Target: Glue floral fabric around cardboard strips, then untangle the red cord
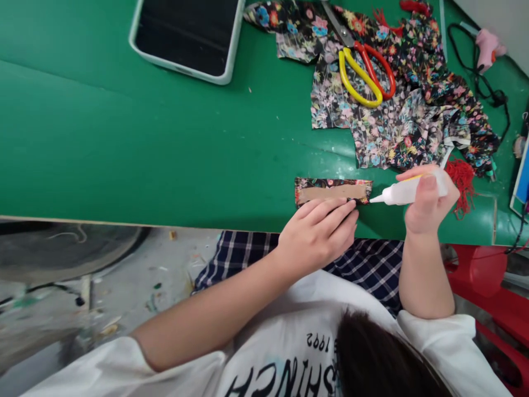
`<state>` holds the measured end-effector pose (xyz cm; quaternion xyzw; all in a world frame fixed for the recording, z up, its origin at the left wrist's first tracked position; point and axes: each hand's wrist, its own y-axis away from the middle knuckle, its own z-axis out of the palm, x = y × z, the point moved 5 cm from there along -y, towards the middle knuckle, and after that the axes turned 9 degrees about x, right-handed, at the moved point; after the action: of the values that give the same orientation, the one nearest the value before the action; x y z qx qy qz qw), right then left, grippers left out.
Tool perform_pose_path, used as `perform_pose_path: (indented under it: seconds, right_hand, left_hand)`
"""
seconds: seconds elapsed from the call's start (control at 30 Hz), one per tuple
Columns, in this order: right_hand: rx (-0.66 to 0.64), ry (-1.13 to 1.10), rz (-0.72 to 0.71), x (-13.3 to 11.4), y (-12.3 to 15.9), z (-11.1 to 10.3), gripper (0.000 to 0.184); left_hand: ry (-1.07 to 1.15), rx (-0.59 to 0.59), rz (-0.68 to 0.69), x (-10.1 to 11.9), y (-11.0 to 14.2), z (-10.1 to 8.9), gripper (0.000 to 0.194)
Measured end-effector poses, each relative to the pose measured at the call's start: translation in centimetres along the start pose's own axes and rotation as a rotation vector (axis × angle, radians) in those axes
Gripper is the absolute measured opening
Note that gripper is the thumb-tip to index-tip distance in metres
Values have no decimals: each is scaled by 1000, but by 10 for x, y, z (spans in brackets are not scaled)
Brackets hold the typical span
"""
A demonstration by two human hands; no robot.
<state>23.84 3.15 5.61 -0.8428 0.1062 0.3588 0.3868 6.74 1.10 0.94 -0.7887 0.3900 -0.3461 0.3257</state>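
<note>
L hand (318,234) rests on floral strip (334,193) nr green table's (165,154) near edge. R hand (432,204) grips wht squeeze btl (399,193), tip at strip's R end. Scissors (347,36) on floral fabric (380,132), far R.

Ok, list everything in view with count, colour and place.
Table: one, green, upper half
Smartphone: one, black, pale case, upper left
Floral cloth: count unclear, black multicoloured, upper right
Scissors: one pair, red and yellow handles, on floral cloth
Corded tool: one, pink, far upper right
Fabric strip: one, floral and tan, near table's front
Squeeze bottle: one, white, strip's right end
Thread bundle: one, red, right of bottle
Unclear object: one, blue and white, right edge
Seat: one, red, lower right
Plaid garment: one, navy, on lap
T-shirt: one, white, bottom
Hair: one head, dark, bottom
Left grip: one, bare, on strip
Right grip: one, bare, around bottle
</note>
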Motion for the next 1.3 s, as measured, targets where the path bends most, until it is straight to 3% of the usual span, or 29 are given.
perform_pose_path:
  seconds: [0.47, 0.77, 0.97, 1.3]
  right_hand:
    - [-172, -79, -125, -5, 9, 5, 40]
    - [-170, -60, -109, -7, 8, 6, 42]
    - [-5, -291, -85, -6, 0, 2, 41]
    - [-103, -223, -147, -4, 5, 8, 34]
  left_hand:
    - [-38, 16, 29, 1, -5, -2, 14]
    - [-36, 8, 16, 1, -8, -4, 12]
    - [-47, 17, 3, 1, -8, -4, 13]
    - [-45, 15, -4, 1, -7, -3, 13]
